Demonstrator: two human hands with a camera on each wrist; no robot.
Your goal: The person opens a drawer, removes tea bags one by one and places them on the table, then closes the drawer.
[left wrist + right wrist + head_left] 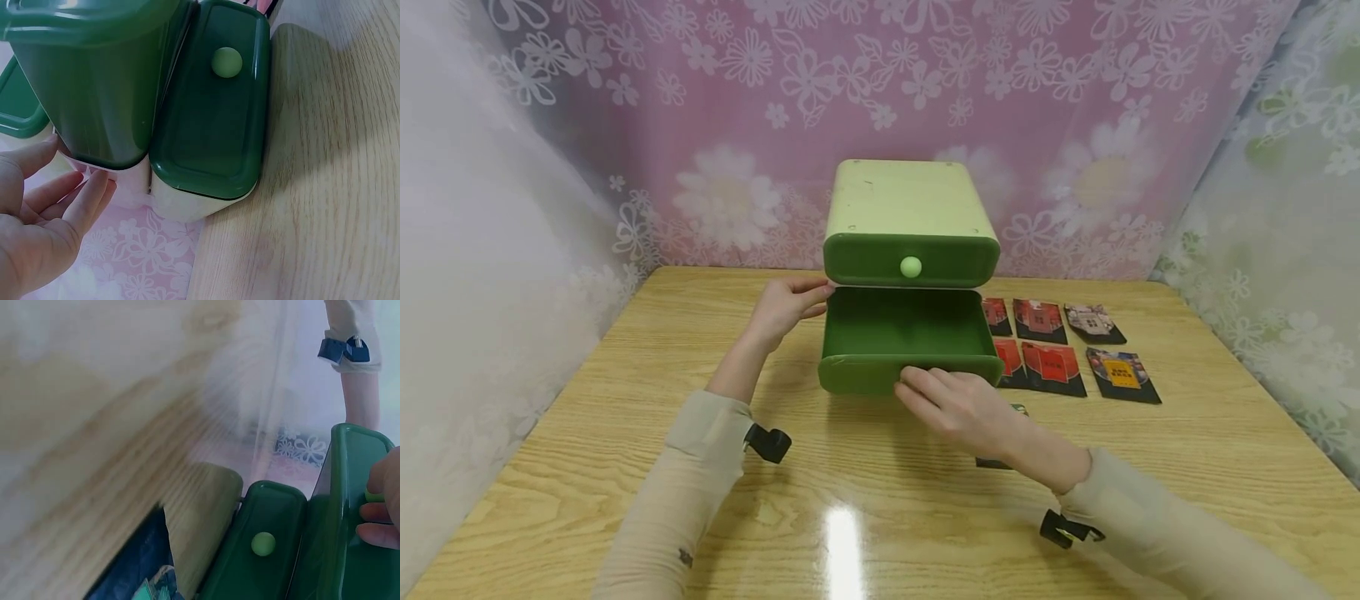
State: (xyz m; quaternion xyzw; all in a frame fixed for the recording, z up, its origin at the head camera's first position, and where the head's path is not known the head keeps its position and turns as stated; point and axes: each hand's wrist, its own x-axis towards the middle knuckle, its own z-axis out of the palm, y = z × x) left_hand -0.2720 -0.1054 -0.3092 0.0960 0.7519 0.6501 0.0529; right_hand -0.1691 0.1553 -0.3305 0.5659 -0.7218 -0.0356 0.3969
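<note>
A small drawer cabinet [910, 196] with a cream-yellow shell and green drawer fronts stands on the table. Its middle drawer [857, 375] is pulled out, and the green inside shows nothing in it. My right hand [958, 408] is at the front of this drawer, fingers bent around its light green knob [374, 496], which they mostly cover. On the cabinet's left side, my left hand [782, 310] touches the shell beside the pulled-out drawer with thumb and extended fingertips. The top drawer [865, 260] and the bottom drawer [206, 131] are closed.
Several flat packets, among them a red and black one [1052, 367] and one with an orange label [1123, 375], lie in rows right of the cabinet. Another dark packet [140, 569] lies near my right hand. A flowered curtain [737, 183] hangs behind the wooden table [700, 517].
</note>
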